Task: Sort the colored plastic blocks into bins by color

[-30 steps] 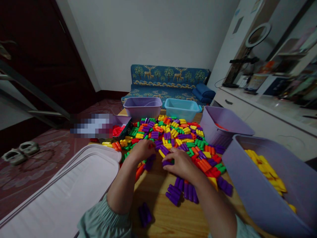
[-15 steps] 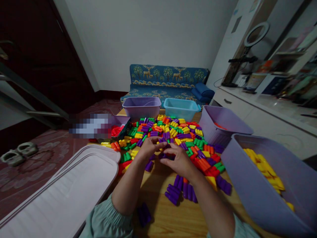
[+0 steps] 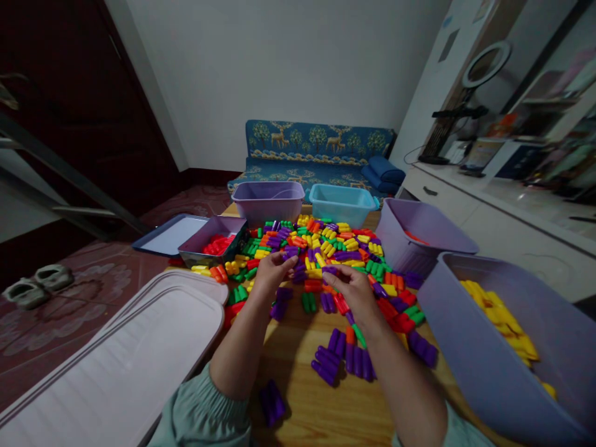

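While bins crowd the table point(image 3: 302, 416) edge (right side), both hands point(image 3: 272, 268) pinch purple blocks point(image 3: 291, 253).

Two hands: left hand point(image 3: 272, 268), right hand point(image 3: 352, 290). Four purple tubs point(image 3: 269, 200), one blue tub point(image 3: 342, 205), two lids point(image 3: 112, 360).

Dim room: white wall point(image 3: 279, 62), blue deer-print sofa point(image 3: 316, 152), dark door point(image 3: 69, 112), patterned red floor point(image 3: 93, 279), ring light point(image 3: 484, 62).

Wooden table point(image 3: 298, 397): block pile point(image 3: 326, 254) (mixed colours), 5 bins.
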Tool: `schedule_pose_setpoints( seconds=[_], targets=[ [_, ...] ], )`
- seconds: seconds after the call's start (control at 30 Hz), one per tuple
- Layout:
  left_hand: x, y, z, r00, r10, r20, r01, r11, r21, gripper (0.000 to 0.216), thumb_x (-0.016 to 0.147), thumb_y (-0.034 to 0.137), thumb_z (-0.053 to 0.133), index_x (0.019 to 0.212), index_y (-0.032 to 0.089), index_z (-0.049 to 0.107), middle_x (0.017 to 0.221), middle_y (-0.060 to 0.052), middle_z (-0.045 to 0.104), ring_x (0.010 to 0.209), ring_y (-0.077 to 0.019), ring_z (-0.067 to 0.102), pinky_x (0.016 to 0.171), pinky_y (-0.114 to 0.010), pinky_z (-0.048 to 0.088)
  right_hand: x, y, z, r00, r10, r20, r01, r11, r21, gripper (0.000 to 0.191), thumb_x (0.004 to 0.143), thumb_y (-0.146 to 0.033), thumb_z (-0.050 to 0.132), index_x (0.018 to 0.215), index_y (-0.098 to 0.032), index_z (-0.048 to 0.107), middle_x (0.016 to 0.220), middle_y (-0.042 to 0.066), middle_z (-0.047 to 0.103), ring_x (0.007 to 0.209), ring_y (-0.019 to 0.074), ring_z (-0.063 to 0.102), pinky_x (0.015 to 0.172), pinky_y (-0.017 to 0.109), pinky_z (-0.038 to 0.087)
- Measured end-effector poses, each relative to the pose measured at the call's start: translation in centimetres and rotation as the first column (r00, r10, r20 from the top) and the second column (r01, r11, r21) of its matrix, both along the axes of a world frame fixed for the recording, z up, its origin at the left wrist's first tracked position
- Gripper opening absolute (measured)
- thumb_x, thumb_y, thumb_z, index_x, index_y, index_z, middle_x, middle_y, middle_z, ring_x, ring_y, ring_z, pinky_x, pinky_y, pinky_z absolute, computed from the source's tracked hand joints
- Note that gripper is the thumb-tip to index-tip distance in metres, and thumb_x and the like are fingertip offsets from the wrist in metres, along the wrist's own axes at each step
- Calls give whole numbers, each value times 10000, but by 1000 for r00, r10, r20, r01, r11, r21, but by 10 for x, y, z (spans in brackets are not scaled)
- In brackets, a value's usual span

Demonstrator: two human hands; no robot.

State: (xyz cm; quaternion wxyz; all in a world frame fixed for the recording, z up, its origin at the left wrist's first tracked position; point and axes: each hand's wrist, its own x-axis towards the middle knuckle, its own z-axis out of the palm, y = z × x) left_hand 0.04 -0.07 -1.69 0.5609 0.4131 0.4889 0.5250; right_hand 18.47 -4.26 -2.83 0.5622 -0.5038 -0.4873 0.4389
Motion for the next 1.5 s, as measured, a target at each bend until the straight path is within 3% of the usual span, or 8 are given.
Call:
schedule_pose_setpoints(
  seconds=[0.2,0.33,0.43,0.67,0.97,1.27,1.37,1.5],
  targets=[
    [-11,6,1,940,0,-341,36,994,99,501,677,370,756,1087,92,685,814,-67,714,628,-154,642,612,-272,512,12,8,-13,985,-161,57,157,986,55,418,658,-429,755,974,-157,737,1028,106,726,956,256,669,903,438,515],
    [-23,-3,19,532,88,-842,155,968,199,519,711,291,712,1213,172,664,984,-93,729,804,-218,671,724,-306,493,14,9,-14,939,-264,219,224,955,193,336,681,-409,721,896,-151,744,1135,139,683,1050,279,639,908,423,516],
    [-31,-13,32,235,-41,-971,296,955,31,429,668,296,733,1093,233,727,972,-65,733,876,-231,669,732,-281,478,5,3,-6,912,-189,365,111,968,224,265,740,-358,675,896,-154,741,975,111,719,906,239,670,841,381,530],
    [-21,-22,34,-37,-252,-967,414,877,-244,503,535,226,775,1033,279,735,1008,-27,737,907,-230,672,696,-253,470,-21,-14,-2,735,83,673,-206,973,105,187,766,-234,669,933,-198,745,970,72,740,901,218,673,832,339,504],
    [-10,-22,20,194,-229,-954,431,893,-127,170,570,203,677,716,219,762,678,-54,704,648,-206,638,585,-253,417,-19,-11,-11,768,103,633,-163,986,37,202,775,-296,655,933,-205,742,926,70,751,851,225,684,774,339,514],
    [1,-8,15,790,-270,-550,331,943,13,145,625,167,565,704,143,684,524,8,584,482,-117,535,493,-208,388,-16,-3,-20,976,14,215,-4,999,-47,391,759,-391,599,1062,-147,627,840,62,691,597,154,626,491,252,475],
    [2,-4,8,773,-169,-612,290,951,105,136,621,163,594,707,141,697,566,-7,615,519,-119,543,504,-204,379,-13,-1,-22,985,25,170,-12,997,-82,386,737,-380,603,1047,-151,622,823,49,690,543,141,613,449,237,451],
    [-4,-3,5,620,-53,-783,320,928,191,166,649,193,620,750,152,745,688,-47,690,633,-154,589,560,-220,391,-3,4,-20,959,-21,282,32,999,-35,303,716,-321,625,978,-177,666,802,44,703,606,164,639,519,263,490]
  ],
)
